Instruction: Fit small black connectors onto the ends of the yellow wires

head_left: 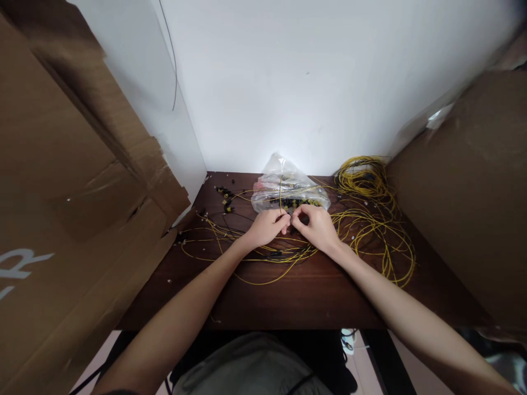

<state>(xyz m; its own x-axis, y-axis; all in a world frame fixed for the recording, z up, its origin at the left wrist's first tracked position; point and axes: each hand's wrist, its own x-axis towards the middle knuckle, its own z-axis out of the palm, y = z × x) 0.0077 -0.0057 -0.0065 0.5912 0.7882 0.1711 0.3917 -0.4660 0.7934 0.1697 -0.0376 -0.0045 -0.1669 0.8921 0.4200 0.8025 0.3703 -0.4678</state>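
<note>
My left hand is closed in a pinch on a thin yellow wire, whose end sticks up above the fingers. Close beside it, my right hand pinches thumb and forefinger together; whatever lies between those fingertips is too small to make out. Just behind both hands lies a clear plastic bag with small black and yellow parts at its opening. Long yellow and black wires run across the table under my wrists.
Coiled yellow wire lies at the back right of the dark wooden table, with looser loops before it. Small black and yellow pieces are scattered at the left. Cardboard panels flank both sides, and a white wall stands behind.
</note>
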